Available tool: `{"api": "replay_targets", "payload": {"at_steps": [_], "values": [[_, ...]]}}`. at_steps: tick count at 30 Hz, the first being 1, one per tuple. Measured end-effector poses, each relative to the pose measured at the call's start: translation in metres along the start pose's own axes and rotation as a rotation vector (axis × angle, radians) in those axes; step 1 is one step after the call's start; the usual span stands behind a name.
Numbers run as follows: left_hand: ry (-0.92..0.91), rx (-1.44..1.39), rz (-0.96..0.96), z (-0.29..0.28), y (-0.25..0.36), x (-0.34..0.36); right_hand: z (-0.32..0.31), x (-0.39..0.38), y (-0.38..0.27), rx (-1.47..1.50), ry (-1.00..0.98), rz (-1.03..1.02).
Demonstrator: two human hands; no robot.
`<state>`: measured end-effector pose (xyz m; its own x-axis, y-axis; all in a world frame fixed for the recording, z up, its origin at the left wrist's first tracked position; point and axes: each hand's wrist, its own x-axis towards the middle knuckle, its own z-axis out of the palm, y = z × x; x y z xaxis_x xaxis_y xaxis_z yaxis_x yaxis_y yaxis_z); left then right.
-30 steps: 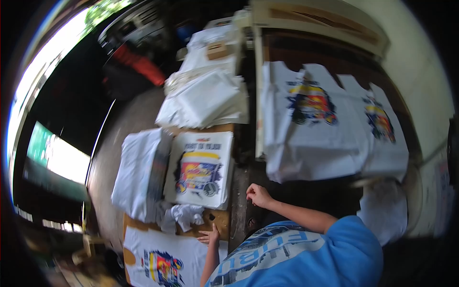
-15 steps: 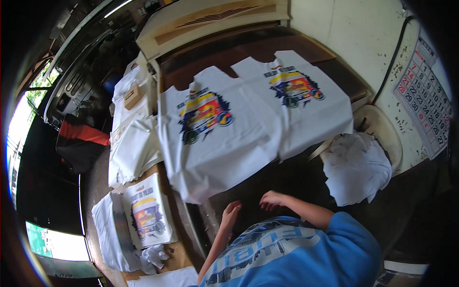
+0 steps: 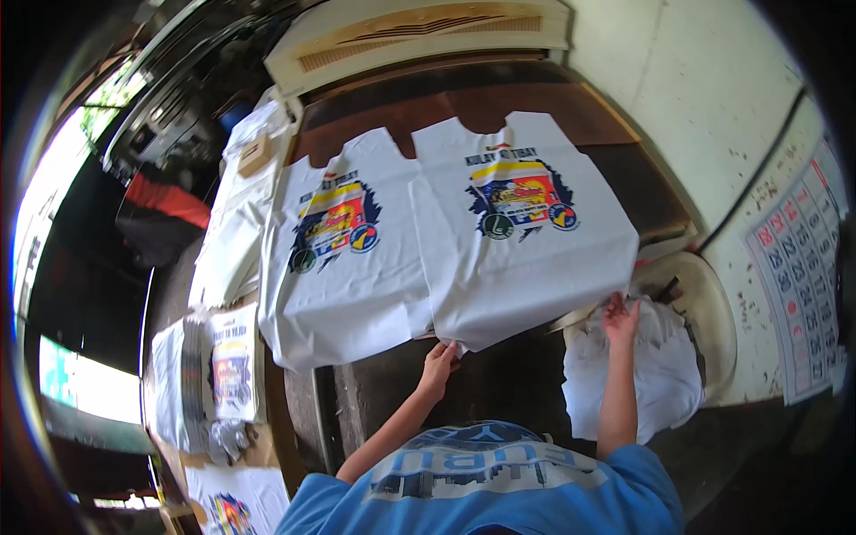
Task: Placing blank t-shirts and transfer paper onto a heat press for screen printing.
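Note:
Two white sleeveless shirt panels lie side by side, each bearing a colourful print: a left panel [image 3: 357, 285] and a right panel [image 3: 526, 267]. My left hand [image 3: 439, 367] is closed on the near-left corner of the right panel, its fingers pinching the hem. At that panel's near-right corner, my right hand [image 3: 621, 319] has its fingertips against the hem. Its thumb stands apart from its fingers. The hem hides part of those fingertips. Both panels hang over the near edge of a dark brown flat bed [image 3: 410, 98].
A beige slotted housing [image 3: 419, 40] stands behind the bed. A heap of white cloth [image 3: 633, 374] rests on a pale chair [image 3: 713, 303] at right. Printed and folded cloth stacks [image 3: 234, 366] lie at left, below a small cardboard box [image 3: 255, 155]. A calendar [image 3: 794, 276] hangs on the wall.
Both hands have moved from near my body to the right panel's hem, the right hand going outward. The right panel now lies nearer and overlaps the left one's edge. The view has shifted.

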<state>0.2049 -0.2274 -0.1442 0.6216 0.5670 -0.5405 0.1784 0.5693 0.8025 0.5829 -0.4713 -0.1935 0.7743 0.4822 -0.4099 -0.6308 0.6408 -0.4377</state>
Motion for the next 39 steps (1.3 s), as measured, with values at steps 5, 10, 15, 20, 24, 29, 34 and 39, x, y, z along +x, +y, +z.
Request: {"api": "replay_targets", "payload": {"at_steps": [5,10,15,20,24,29,34,39], "values": [[-0.099,0.011,0.109,0.009,0.032,-0.03,-0.03,0.026,-0.027,-0.057,0.189,0.079],[-0.124,-0.071,0.154,-0.002,0.065,-0.062,0.015,0.015,-0.001,-0.08,0.216,0.178],[-0.039,-0.041,0.176,-0.001,0.093,-0.068,-0.004,0.023,0.003,0.06,0.083,0.217],[0.036,-0.064,0.249,-0.024,0.115,-0.104,-0.008,-0.006,-0.054,-0.182,0.144,-0.119],[-0.291,-0.232,0.394,-0.076,0.157,-0.155,0.132,-0.095,-0.114,-0.389,-0.325,-0.28],[-0.086,0.078,0.47,-0.14,0.251,-0.075,0.327,-0.011,-0.073,-0.7,-0.636,0.01],[0.144,-0.127,1.116,-0.202,0.423,-0.063,0.504,-0.066,-0.024,-0.496,-0.928,-0.576],[0.117,-0.245,1.246,-0.22,0.433,-0.134,0.481,-0.112,0.007,-0.635,-0.875,-0.492]]}}
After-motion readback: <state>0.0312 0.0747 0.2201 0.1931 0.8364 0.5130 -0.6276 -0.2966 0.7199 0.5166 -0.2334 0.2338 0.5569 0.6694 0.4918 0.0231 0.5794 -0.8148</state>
